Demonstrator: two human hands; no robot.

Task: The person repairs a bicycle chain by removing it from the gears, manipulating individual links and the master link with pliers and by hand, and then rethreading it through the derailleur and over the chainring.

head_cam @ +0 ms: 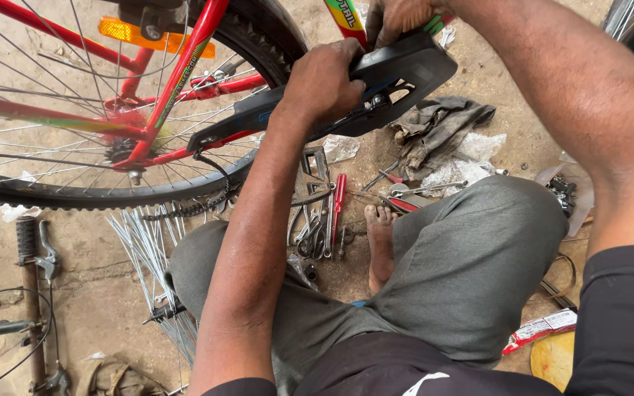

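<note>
A: Left hand (322, 82) grips the black chain guard (376, 84) beside the red bicycle's rear wheel (75, 132); right hand (398, 18) clenches its top end.

B: That loose chain (207, 198) could snag the guard; a slip lands on the tools (324, 213) on the floor.

Loose spokes (148, 257), red-handled screwdriver (338, 198), grey rag (442, 128) and handlebar (31, 293) on dusty floor (104, 293).

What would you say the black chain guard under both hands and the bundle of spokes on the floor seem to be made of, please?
The chain guard, gripped by the left hand and right hand, looks like moulded plastic: matt black, smooth, with rounded edges. The spokes look like bare metal wire, thin, straight and silvery with a shine.
</note>
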